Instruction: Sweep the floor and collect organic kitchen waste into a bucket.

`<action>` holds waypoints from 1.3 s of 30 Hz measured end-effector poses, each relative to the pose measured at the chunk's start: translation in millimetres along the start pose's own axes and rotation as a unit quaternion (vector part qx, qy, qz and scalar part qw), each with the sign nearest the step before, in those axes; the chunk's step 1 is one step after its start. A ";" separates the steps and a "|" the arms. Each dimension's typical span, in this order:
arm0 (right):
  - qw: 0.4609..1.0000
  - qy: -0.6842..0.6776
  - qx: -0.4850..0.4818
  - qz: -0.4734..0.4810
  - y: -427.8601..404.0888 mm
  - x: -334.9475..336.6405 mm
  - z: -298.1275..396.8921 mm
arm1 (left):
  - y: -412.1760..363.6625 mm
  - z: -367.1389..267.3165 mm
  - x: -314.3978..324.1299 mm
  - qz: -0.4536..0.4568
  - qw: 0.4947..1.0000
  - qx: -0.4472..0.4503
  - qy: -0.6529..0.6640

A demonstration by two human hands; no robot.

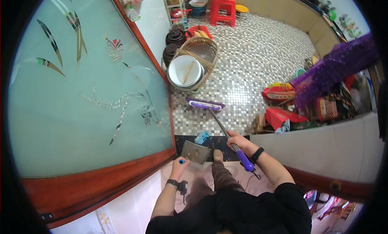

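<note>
My right hand [239, 141] is closed around the metal shaft of a broom, just above its purple grip. The broom's purple and white head [205, 104] rests over the mosaic tile floor ahead. In my left hand [181, 165] is the upright handle of a dustpan, its blue-rimmed end showing at the top of the fist. The grey dustpan [195, 152] lies on the dark threshold, with some debris visible in its pan. A crumpled blue wrapper [202, 137] lies just beyond the pan, at the edge of the tiles.
A frosted glass door [100, 91] with a wooden frame stands at left. Beyond it are a wicker basket [214, 56] holding a white bucket [185, 70], dark lidded pots [175, 36] and a red stool [223, 10]. Bags and a red box [282, 117] crowd the right side.
</note>
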State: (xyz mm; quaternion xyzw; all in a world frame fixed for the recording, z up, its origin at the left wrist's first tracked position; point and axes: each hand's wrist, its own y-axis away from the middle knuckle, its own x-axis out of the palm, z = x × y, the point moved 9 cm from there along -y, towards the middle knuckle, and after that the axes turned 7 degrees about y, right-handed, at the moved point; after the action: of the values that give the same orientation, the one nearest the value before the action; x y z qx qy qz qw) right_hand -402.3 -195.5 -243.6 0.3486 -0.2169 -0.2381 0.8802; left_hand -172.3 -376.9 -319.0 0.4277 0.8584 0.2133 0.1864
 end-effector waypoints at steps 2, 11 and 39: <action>0.999 -0.005 -0.030 -0.019 -53.4 -16.8 10.7 | -0.3 12.2 -5.3 -0.035 0.999 0.014 -0.001; 0.985 0.152 0.077 0.009 -154.5 -23.7 -29.7 | -5.6 41.1 -8.3 -0.143 0.989 -0.017 0.028; 0.977 -0.046 0.152 0.142 156.8 36.6 -60.3 | 130.1 91.2 -48.0 -0.178 0.981 0.051 0.061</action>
State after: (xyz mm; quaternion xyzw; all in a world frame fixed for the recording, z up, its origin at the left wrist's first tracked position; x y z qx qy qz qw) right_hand -298.2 -84.6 -163.3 0.4331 -0.3378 -0.0903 0.8308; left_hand -14.2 -326.4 -320.7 0.2635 0.9402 0.1588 0.1466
